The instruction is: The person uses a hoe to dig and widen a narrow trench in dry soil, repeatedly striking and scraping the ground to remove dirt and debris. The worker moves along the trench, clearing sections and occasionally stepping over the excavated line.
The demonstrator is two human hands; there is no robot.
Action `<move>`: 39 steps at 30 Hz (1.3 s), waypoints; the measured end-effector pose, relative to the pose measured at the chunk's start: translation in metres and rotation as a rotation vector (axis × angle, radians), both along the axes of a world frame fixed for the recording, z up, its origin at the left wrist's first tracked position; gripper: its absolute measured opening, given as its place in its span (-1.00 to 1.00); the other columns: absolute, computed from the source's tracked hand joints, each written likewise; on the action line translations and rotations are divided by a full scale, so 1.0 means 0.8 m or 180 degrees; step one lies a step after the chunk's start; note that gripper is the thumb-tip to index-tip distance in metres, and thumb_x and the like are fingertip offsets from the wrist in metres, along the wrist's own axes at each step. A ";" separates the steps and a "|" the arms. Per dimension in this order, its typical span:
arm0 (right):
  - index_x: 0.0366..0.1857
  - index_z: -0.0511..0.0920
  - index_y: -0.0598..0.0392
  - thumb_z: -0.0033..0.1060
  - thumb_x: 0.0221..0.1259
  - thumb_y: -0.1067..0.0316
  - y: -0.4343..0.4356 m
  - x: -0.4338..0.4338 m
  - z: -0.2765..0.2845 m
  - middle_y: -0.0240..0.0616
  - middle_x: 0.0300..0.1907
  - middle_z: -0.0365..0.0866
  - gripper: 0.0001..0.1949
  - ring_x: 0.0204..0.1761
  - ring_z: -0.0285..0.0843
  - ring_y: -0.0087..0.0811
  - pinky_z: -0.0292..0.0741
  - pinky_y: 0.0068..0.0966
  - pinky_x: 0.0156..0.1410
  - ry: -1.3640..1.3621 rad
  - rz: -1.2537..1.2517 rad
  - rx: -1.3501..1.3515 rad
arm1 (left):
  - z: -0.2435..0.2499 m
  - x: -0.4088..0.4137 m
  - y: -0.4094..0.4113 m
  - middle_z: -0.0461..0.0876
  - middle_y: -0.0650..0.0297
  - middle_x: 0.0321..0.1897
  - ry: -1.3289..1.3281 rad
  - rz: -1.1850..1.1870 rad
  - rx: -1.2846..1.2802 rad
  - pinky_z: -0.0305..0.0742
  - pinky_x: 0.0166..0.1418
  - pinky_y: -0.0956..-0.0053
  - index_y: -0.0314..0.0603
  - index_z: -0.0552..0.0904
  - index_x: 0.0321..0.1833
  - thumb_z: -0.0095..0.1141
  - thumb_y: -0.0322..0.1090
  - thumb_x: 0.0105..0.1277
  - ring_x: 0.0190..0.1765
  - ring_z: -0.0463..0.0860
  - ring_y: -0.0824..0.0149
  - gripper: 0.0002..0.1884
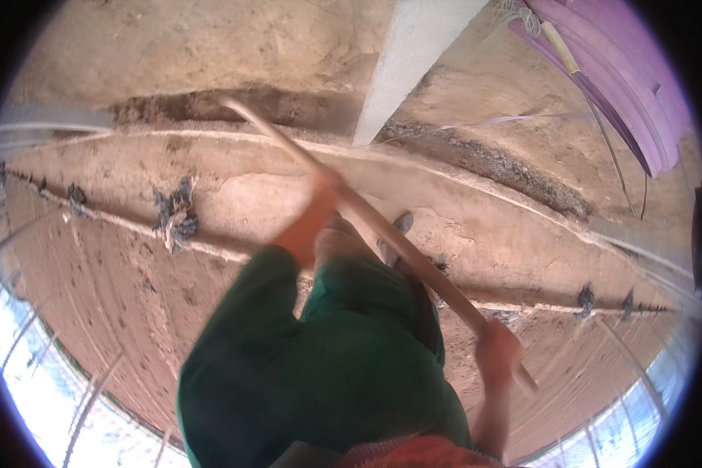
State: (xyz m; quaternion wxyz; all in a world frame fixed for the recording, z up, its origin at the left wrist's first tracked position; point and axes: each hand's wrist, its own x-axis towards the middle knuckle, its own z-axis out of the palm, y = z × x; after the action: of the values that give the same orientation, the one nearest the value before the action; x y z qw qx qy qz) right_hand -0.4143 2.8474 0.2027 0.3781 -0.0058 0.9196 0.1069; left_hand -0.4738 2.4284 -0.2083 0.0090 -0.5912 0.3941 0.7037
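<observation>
A long wooden pole [398, 240] slants across the view from upper left to lower right, in front of my legs. My left hand [327, 186] grips it in its upper part. Lower right, my right hand [499, 351] is closed around it near its lower end, a short length sticking out past the hand. Both hands are blurred. The pole's upper tip lies over a dark trench [175, 110] in the earth. Beneath the pole show my shoe [403, 223] and bare earth.
A pale concrete post [409, 64] stands at top centre. Upper right are a purple container [637, 88] and a wooden-handled metal tool [560, 47]. A low ledge [485, 190] curves across the ground. Dark plastic scraps [176, 215] are tied to a line left of me; curved rods [93, 398] rise along the lower rim.
</observation>
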 end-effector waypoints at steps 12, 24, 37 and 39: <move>-0.49 0.38 -0.03 0.30 0.03 0.48 -0.097 0.049 0.171 -0.30 -0.57 0.44 -0.78 -0.52 0.57 -0.18 0.52 -0.18 -0.37 0.1286 0.0717 0.0961 | 0.075 -0.031 0.114 0.51 0.17 -0.50 -0.0041 0.0084 0.2563 0.56 -0.22 0.18 -0.15 0.47 -0.36 0.20 -0.31 0.34 -0.35 0.55 0.14 -0.81; -0.59 0.37 -0.08 0.24 -0.13 0.49 0.041 0.129 0.105 -0.31 -0.57 0.42 -0.80 -0.53 0.50 -0.21 0.46 -0.23 -0.41 0.1769 0.0855 0.0832 | 0.137 0.027 0.125 0.57 0.13 -0.50 -0.0169 0.0145 0.2128 0.59 -0.13 0.14 -0.16 0.52 -0.40 0.26 -0.26 0.20 -0.36 0.58 0.09 -0.81; -0.42 0.54 -0.06 0.37 0.03 0.24 -0.228 -0.008 -0.199 -0.26 -0.45 0.64 -0.85 -0.40 0.69 -0.11 0.61 -0.14 -0.29 0.1360 0.0462 -0.2026 | 0.216 0.047 -0.421 0.47 0.20 -0.63 0.0469 0.0542 -0.0294 0.58 -0.26 0.14 -0.12 0.44 -0.41 0.05 -0.30 0.40 -0.45 0.56 0.15 -0.80; -0.42 0.54 -0.05 0.34 0.08 0.25 -0.260 -0.042 -0.161 -0.27 -0.47 0.63 -0.87 -0.41 0.68 -0.13 0.60 -0.14 -0.31 0.1243 0.0690 -0.2009 | 0.252 0.028 -0.454 0.46 0.27 -0.60 0.0625 0.1342 -0.0002 0.57 -0.31 0.36 -0.08 0.38 -0.44 0.06 -0.38 0.41 -0.49 0.50 0.30 -0.78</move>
State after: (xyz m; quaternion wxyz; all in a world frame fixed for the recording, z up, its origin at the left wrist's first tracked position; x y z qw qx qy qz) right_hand -0.4480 2.6391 0.0741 0.1619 -0.1986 0.9560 -0.1429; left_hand -0.4517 2.0650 -0.0065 -0.1768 -0.5891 0.2610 0.7440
